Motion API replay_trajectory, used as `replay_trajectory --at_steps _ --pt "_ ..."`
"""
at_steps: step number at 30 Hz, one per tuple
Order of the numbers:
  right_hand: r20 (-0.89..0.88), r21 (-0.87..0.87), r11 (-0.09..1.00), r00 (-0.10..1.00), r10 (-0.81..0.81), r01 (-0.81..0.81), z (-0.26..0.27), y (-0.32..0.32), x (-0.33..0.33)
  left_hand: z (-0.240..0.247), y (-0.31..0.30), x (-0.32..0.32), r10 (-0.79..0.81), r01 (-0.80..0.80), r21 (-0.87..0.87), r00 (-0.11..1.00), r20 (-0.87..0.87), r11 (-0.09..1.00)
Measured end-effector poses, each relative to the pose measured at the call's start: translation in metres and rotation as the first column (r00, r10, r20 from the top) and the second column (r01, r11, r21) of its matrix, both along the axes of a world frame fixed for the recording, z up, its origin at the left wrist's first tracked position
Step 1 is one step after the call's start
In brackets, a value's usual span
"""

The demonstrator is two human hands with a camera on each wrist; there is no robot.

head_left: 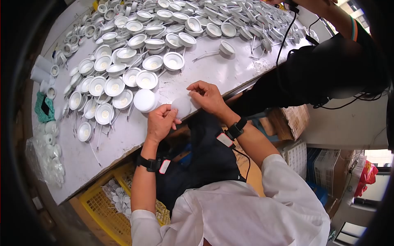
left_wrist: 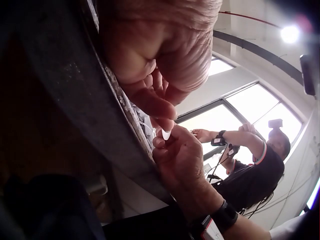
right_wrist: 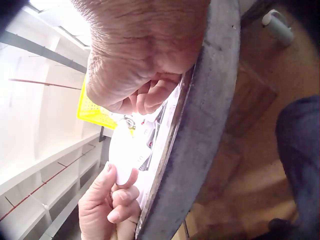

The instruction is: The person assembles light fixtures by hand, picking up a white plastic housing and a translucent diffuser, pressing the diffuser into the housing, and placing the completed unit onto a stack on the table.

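My left hand (head_left: pixel 161 123) pinches a thin, translucent white diffuser disc (head_left: pixel 182 107) between thumb and fingers, at the front edge of the table. In the right wrist view the disc (right_wrist: pixel 124 150) stands tilted and is overexposed. My right hand (head_left: pixel 208 97) is just beyond the disc, its fingers loosely bent, with thumb and index apart. Right beside my left hand lies a stack of round white discs (head_left: pixel 145 101). Past it, several white downlight housings (head_left: pixel 146 79) with yellowish LED centres and short wires face up.
A large heap of downlight housings (head_left: pixel 172 40) covers the far part of the white table (head_left: pixel 213 76). Bagged white rings (head_left: pixel 51 151) lie at the left. Below the table edge is a yellow crate (head_left: pixel 102 209) with small white parts. Another person (head_left: pixel 328 69) works at the right.
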State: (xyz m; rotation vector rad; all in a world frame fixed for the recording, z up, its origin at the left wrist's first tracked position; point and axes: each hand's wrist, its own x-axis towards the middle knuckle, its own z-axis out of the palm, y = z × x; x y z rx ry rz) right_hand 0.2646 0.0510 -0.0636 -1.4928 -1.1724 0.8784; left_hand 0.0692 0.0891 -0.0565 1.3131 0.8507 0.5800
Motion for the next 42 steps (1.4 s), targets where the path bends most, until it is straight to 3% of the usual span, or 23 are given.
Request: replay_trajectory --at_steps 8,13,16,32,42 --pt "0.033 -0.019 1.0 0.999 0.018 -0.017 -0.001 0.0 -0.001 -0.002 -0.001 -0.001 0.024 -0.024 0.0 1.0 0.02 1.0" --pt "-0.067 -0.001 1.0 0.998 0.007 -0.007 -0.001 -0.001 -0.003 0.001 -0.002 -0.001 0.043 -0.042 -0.019 0.998 0.044 0.999" --pt "0.028 0.041 0.999 1.0 0.005 -0.006 -0.013 0.001 0.0 0.007 -0.001 -0.001 0.017 -0.014 0.031 0.995 -0.097 0.999" --pt "0.032 -0.018 0.999 0.999 0.03 -0.029 0.003 -0.004 -0.003 0.001 -0.006 -0.001 0.067 -0.066 -0.013 0.997 0.04 0.998" --pt "0.01 0.013 0.999 0.999 0.03 -0.03 -0.002 -0.004 -0.002 0.002 -0.005 -0.001 0.053 -0.052 -0.014 0.998 0.032 0.999"
